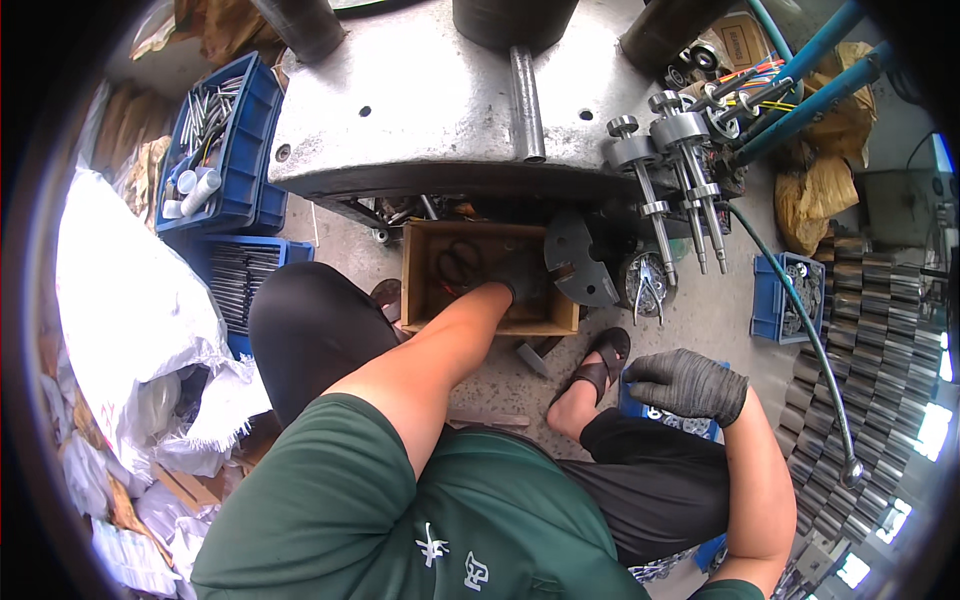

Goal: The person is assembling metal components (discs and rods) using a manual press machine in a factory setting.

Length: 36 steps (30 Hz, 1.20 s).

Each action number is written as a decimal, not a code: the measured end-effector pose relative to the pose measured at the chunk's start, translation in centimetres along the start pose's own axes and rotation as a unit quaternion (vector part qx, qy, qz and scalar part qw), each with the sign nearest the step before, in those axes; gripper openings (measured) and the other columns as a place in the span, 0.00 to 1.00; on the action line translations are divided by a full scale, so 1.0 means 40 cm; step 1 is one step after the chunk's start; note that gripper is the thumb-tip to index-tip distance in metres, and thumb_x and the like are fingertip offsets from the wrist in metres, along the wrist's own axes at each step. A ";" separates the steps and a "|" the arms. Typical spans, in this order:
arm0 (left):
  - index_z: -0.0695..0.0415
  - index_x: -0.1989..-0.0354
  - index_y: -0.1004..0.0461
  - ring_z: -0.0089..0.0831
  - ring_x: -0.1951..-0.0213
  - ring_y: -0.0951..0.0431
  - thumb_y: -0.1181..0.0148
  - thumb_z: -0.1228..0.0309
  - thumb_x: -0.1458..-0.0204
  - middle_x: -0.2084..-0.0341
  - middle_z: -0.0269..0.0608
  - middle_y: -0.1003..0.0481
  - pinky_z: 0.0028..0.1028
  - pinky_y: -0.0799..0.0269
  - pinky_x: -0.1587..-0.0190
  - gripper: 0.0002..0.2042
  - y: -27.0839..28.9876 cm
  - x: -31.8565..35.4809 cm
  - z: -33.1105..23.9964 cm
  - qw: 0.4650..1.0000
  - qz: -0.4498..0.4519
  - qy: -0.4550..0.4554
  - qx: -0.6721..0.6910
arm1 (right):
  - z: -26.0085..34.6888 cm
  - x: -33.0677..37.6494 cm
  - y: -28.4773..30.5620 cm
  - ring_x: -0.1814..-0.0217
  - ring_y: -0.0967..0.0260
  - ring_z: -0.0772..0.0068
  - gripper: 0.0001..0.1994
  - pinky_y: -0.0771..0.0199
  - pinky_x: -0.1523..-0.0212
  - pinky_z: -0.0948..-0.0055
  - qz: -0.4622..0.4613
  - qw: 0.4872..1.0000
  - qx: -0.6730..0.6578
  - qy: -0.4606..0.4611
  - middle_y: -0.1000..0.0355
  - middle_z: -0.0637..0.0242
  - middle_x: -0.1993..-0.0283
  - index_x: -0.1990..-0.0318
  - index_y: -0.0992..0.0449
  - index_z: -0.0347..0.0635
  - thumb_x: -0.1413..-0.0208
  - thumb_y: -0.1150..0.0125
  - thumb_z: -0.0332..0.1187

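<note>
Head view: the cardboard box [430, 262] is set on the floor under the grey machine table [430, 110]; the left hand [522, 284], gloved, is reached inside, its finger state hidden. The right hand [688, 383], fingers loosely curled and empty, is rested on a blue bin [632, 402]. Nothing is seen withdrawn yet.

- The left hand [518, 283] reaches into the cardboard box [422, 290]; its gloved fingers sit in shadow, so whether they have a grip on anything cannot be told.
- The right hand [688, 383] covers most of a blue tray [634, 405]; its contents are too small to make out.
- The dark cylinders [500, 20] on the grey machine slab [420, 110] are cut off by the top edge.
- The stacked metal sleeves [870, 330] blur toward the right rim.
- The white sacks [130, 300] hide whatever lies beneath them.
</note>
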<state>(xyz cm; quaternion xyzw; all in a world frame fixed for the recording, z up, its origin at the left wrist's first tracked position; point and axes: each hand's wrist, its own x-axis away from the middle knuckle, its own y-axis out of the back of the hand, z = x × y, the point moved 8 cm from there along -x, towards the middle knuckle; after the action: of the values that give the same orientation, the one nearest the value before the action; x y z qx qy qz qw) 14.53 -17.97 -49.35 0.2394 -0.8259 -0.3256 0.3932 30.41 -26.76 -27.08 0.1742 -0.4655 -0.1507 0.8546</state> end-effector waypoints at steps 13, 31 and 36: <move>0.56 0.38 0.29 0.43 0.39 0.25 0.47 0.57 0.38 0.38 0.52 0.28 0.37 0.31 0.37 0.24 -0.231 -0.095 0.190 0.989 -0.098 0.004 0.111 | 0.035 -0.037 0.006 0.52 0.22 0.44 0.18 0.22 0.50 0.55 0.019 1.000 0.014 0.003 0.20 0.49 0.55 0.47 0.20 0.46 0.39 0.41 0.45; 0.56 0.35 0.32 0.42 0.38 0.26 0.54 0.66 0.33 0.39 0.51 0.27 0.37 0.32 0.36 0.20 -0.119 -0.075 0.058 0.972 -0.084 0.042 0.214 | -0.033 -0.010 -0.013 0.51 0.21 0.49 0.19 0.23 0.48 0.60 0.000 0.998 -0.056 0.005 0.20 0.50 0.53 0.45 0.21 0.43 0.37 0.40 0.44; 0.55 0.36 0.29 0.42 0.40 0.24 0.52 0.63 0.35 0.41 0.50 0.26 0.37 0.30 0.39 0.21 -0.132 -0.103 0.036 0.988 -0.069 0.015 0.135 | -0.050 -0.002 -0.014 0.49 0.21 0.50 0.19 0.23 0.47 0.61 0.005 0.997 -0.073 -0.019 0.20 0.50 0.52 0.44 0.21 0.43 0.37 0.40 0.44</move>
<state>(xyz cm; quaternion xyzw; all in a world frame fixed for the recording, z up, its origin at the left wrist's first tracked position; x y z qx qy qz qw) 16.49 -18.35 -55.92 0.3518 -0.8377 -0.2337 0.3461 32.03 -26.91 -28.40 0.1060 -0.4706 -0.1832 0.8566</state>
